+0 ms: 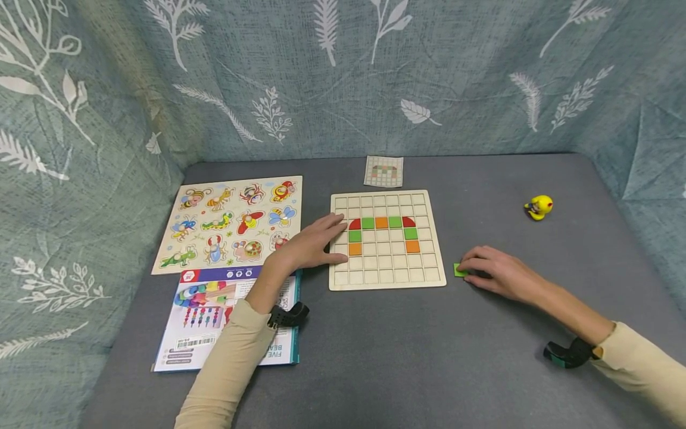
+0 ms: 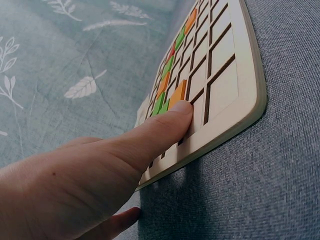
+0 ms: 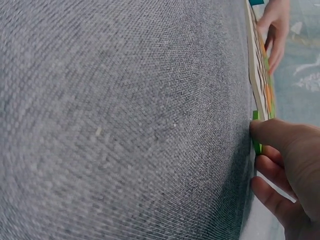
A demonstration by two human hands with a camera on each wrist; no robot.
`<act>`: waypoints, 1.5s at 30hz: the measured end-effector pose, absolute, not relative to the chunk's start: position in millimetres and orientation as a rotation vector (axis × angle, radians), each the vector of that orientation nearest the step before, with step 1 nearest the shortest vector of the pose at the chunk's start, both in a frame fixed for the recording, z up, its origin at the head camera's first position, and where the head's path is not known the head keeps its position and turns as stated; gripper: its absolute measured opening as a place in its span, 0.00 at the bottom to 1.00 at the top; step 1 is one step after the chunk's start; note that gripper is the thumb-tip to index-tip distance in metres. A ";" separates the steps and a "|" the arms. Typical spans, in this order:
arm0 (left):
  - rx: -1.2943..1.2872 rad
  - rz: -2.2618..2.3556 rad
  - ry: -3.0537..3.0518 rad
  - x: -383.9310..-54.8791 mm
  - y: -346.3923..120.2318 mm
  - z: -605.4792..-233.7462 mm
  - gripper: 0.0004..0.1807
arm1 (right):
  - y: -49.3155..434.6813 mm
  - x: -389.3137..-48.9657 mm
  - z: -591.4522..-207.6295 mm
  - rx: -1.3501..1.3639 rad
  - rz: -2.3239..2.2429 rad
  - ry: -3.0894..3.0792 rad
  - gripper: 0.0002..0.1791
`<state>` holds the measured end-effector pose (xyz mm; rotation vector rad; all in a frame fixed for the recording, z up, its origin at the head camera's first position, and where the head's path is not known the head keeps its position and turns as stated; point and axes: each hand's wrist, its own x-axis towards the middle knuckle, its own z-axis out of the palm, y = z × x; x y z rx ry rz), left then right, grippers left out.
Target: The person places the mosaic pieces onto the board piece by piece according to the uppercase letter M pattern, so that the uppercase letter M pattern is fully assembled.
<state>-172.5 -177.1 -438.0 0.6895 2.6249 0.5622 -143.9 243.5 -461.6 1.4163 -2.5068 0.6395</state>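
A wooden grid board (image 1: 388, 279) lies in the middle of the table. An arch of tiles sits in its squares: a red rounded tile (image 1: 355, 224) at each upper corner, with green tiles (image 1: 367, 223) and orange tiles (image 1: 381, 223) between and below. My left hand (image 1: 313, 241) rests along the board's left edge, fingers spread, its thumb on the rim beside the lower left orange tile (image 2: 178, 92). Right of the board, my right hand (image 1: 501, 273) pinches a green square tile (image 1: 458, 270) between thumb and fingers, low over the table.
Behind the board lies a small pattern card (image 1: 383, 171) printed with a similar arch. A wooden insect peg puzzle (image 1: 200, 253) and a boxed bead set (image 1: 170, 333) are at the left. A yellow toy figure (image 1: 540, 206) stands at the back right.
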 end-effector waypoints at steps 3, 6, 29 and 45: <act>0.689 0.564 2.624 -172.8 -177.2 -437.5 0.46 | 243.1 -143.6 -461.7 1.409 0.639 -2.511 0.19; 0.693 0.562 2.628 -172.4 -177.1 -437.0 0.46 | 242.4 -143.4 -462.2 1.405 0.640 -2.508 0.19; 0.688 0.559 2.621 -172.1 -177.2 -436.8 0.46 | 233.8 -143.4 -453.1 1.380 0.691 -2.510 0.18; 0.667 0.569 2.608 -172.6 -176.8 -435.6 0.46 | 216.9 -150.2 -454.3 1.413 0.717 -2.473 0.19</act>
